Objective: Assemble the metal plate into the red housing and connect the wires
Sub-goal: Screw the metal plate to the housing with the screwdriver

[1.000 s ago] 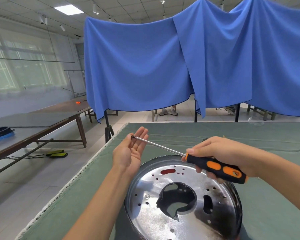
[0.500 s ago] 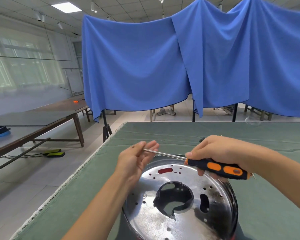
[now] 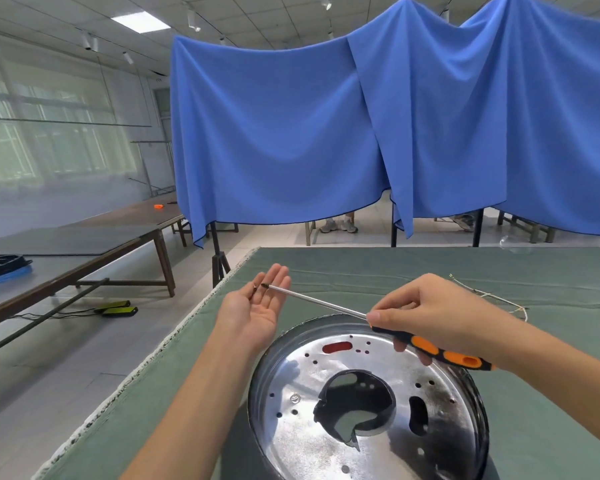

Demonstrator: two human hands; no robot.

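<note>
A shiny round metal plate [image 3: 371, 407] with a large central cutout and several small holes lies on the green table; red shows through a slot [image 3: 336, 348] near its far edge. My left hand [image 3: 257, 306] is held palm up beyond the plate's left rim, fingers straight, with a small dark screw [image 3: 254, 289] lying on the fingers. My right hand [image 3: 440, 317] grips the black-and-orange handle of a screwdriver [image 3: 433, 351]. Its long steel shaft points left, and the tip [image 3: 264, 285] touches my left fingers beside the screw. Thin wires [image 3: 492, 296] lie on the cloth behind my right hand.
The green cloth-covered table [image 3: 551, 427] runs right and far, with its left edge [image 3: 174, 341] close to my left arm. Blue drapes [image 3: 291, 140] hang behind it. Brown tables [image 3: 84, 244] stand at the left across the floor.
My left hand, fingers partly curled half a second ago, has flattened out palm up. The screwdriver tip has come back onto the fingers beside the screw. The view has shifted slightly.
</note>
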